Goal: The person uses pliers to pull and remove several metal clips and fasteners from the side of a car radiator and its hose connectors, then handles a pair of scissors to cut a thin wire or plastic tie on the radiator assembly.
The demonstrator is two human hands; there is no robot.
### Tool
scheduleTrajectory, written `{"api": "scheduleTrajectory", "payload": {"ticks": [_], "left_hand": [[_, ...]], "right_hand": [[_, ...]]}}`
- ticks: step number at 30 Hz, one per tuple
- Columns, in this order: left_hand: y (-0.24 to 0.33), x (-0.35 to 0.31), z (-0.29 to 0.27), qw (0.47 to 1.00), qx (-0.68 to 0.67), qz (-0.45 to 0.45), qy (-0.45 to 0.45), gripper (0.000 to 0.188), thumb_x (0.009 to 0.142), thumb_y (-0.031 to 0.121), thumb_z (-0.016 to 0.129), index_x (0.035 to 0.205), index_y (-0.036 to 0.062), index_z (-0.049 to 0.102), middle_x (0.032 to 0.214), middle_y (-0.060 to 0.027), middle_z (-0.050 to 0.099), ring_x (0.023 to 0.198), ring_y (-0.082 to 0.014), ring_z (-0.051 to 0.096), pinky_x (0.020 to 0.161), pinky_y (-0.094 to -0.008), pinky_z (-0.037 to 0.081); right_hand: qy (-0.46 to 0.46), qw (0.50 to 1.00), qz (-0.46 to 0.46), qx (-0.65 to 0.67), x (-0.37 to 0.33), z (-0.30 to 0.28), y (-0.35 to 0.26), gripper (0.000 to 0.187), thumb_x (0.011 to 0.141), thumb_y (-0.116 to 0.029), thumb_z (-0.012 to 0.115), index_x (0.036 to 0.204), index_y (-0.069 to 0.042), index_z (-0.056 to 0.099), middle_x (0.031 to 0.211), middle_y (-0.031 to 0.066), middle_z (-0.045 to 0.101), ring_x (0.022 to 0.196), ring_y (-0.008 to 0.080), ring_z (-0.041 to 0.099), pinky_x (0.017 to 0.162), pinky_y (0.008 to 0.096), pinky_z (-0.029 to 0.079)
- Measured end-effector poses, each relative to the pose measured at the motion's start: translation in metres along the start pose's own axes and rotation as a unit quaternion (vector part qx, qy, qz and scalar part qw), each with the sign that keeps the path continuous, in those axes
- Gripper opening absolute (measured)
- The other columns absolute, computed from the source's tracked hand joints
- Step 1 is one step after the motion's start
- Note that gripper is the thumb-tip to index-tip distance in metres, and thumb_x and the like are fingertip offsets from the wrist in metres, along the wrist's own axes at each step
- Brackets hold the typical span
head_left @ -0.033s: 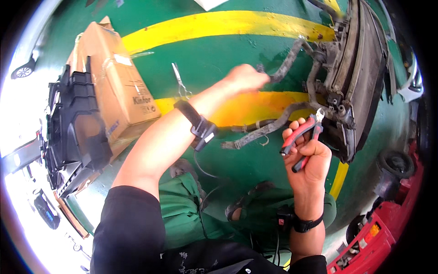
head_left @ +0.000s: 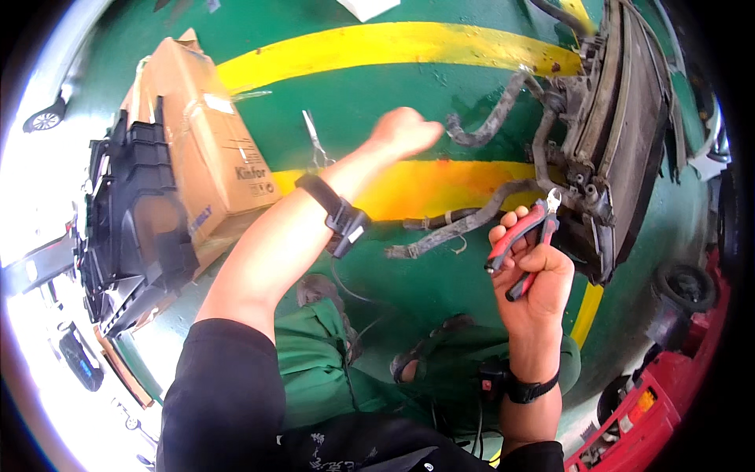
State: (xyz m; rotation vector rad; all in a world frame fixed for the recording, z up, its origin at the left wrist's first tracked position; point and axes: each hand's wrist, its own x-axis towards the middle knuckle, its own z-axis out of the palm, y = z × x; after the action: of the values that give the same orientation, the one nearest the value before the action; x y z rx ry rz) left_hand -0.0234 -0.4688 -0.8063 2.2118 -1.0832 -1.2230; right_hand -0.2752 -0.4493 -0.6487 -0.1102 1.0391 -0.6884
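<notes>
Left hand (head_left: 405,132), grip blurred beyond telling, hovers just left of a hose (head_left: 497,118) curving far-right; right hand (head_left: 545,277) clasps pliers (head_left: 515,238).

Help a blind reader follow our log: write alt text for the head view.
Right hand holding red-and-black pliers beside a grimy radiator-like unit; the blurred left hand is near a curved grey hose. Green floor with yellow stripes; a cardboard box at left.

Arms (head_left: 259,256) apart — right fingers (head_left: 498,234) curled
</notes>
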Motion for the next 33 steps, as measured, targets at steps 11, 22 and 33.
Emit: {"api": "scheduleTrajectory", "payload": {"ticks": [11,22,33], "left_hand": [[-0.142,-0.041,-0.037,0.939,0.064,-0.278,0.190,0.045,0.079,0.018,0.069,0.116,-0.0044,0.059,0.112,-0.0223,0.068,0.104,-0.0343,0.068,0.088,-0.0418,0.056],[-0.146,-0.045,-0.005,0.928,0.245,-0.151,0.237,0.030,0.081,0.017,0.067,0.107,0.0032,0.064,0.107,-0.0156,0.067,0.107,-0.0309,0.062,0.080,-0.0423,0.055],[-0.164,-0.048,0.011,0.908,0.347,-0.099,0.213,0.027,0.085,0.013,0.063,0.110,0.0041,0.061,0.107,-0.0116,0.064,0.105,-0.0267,0.061,0.080,-0.0446,0.053]], "right_hand": [[-0.043,0.997,0.051,-0.048,-0.014,0.024,0.001,0.061,0.066,0.007,0.038,0.125,-0.001,0.050,0.110,0.0131,0.059,0.095,0.0267,0.063,0.065,0.0276,0.053],[-0.100,0.992,0.051,-0.060,-0.009,0.011,-0.002,0.057,0.068,0.007,0.041,0.122,-0.005,0.052,0.110,0.0101,0.062,0.096,0.0274,0.064,0.072,0.0302,0.057],[-0.077,0.992,0.049,-0.092,-0.014,0.008,-0.004,0.055,0.069,0.004,0.042,0.122,-0.008,0.052,0.110,0.0071,0.063,0.094,0.0240,0.067,0.069,0.0300,0.055]]}}
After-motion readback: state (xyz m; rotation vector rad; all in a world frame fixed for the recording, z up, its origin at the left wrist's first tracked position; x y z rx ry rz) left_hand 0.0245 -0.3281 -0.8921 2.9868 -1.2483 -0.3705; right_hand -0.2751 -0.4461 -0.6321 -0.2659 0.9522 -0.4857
